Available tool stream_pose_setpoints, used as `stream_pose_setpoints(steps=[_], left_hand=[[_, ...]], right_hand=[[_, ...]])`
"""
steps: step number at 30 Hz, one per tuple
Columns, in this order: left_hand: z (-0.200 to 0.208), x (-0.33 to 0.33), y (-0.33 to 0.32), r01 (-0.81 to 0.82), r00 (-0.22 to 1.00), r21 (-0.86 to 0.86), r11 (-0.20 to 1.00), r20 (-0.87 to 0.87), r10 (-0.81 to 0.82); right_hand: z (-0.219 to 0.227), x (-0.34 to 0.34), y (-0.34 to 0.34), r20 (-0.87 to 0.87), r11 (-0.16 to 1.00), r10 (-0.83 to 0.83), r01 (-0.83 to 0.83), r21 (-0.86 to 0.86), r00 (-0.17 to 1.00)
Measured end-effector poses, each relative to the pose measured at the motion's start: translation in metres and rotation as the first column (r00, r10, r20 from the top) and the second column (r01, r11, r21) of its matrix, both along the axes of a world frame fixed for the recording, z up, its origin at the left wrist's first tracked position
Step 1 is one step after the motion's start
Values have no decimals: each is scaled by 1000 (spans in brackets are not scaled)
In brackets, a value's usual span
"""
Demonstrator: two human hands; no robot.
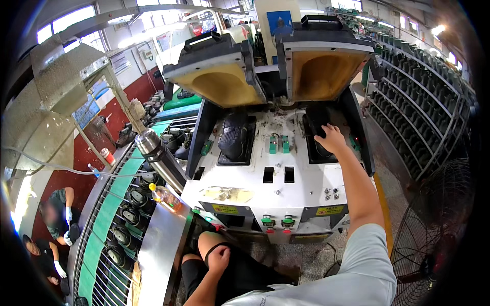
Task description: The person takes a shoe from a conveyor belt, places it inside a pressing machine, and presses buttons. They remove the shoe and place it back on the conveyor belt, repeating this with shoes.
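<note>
On the right station of a white two-station press lies a black shoe. My right hand rests over its near part, thumb and fingers spread; its far end sits in shade under the raised lid. Sole up on the left station, a second black shoe stands untouched. My left hand lies curled on my thigh in the lower middle, with nothing seen in it. Both press lids, the left lid and the right lid, are tilted up.
Several shoes ride a green-banded conveyor at left, with two people beyond it. A steel flask and an orange-liquid bottle stand beside the press. Right are a loaded shoe rack and a large fan.
</note>
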State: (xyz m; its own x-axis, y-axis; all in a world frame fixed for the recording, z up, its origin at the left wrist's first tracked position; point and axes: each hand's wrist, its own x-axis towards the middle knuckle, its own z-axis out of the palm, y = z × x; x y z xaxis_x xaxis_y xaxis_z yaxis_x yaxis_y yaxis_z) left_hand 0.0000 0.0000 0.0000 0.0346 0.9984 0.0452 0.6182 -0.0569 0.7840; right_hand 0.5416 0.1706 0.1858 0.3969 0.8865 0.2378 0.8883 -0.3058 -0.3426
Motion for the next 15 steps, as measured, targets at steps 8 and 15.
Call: stream_pose_setpoints(steps=[8, 15], left_hand=[[4, 153, 24, 732, 675, -130, 668, 14, -737], [-28, 236, 58, 641, 764, -275, 716, 147, -628]], right_hand=[[-130, -53, -231, -578, 492, 113, 460, 739, 808], [-198, -5, -276, -971, 639, 193, 769, 16, -140]])
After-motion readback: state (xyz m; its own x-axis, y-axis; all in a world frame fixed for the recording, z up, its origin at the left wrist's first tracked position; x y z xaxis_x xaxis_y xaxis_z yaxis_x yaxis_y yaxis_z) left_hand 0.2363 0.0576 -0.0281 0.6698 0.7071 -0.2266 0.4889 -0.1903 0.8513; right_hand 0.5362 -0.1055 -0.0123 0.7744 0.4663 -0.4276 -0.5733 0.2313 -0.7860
